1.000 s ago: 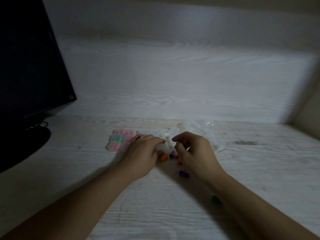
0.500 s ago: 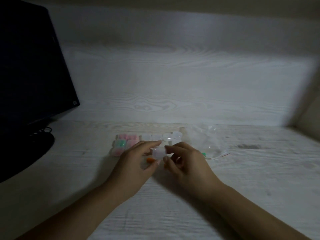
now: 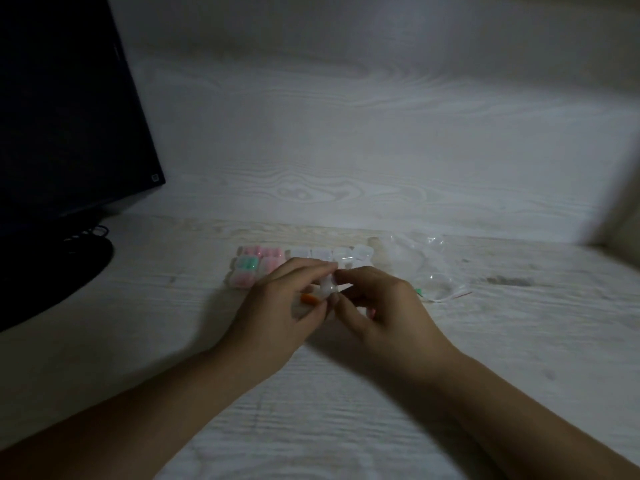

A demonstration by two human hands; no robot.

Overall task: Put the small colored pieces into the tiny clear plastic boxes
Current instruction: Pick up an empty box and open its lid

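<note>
We note four far-left boxes [image 3: 254,270] filled, both hands, left hand [image 3: 280,315] and right hand [image 3: 382,315], pinching one clear box [image 3: 328,285], seemingly empty; orange piece [image 3: 309,299] loose.

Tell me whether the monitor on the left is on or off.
Apparently off: the monitor screen is uniformly dark, with no glow.

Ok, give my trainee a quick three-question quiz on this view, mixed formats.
1. True or false: both hands pinch one tiny clear box above the desk.
2. Which color shows in only one of the filled boxes at the far left: A pink, B green, C blue?
3. Fill in: the loose piece under the left hand is ____.

Key: 1 true, the right hand shares the hold; 2 B; 3 orange.
</note>
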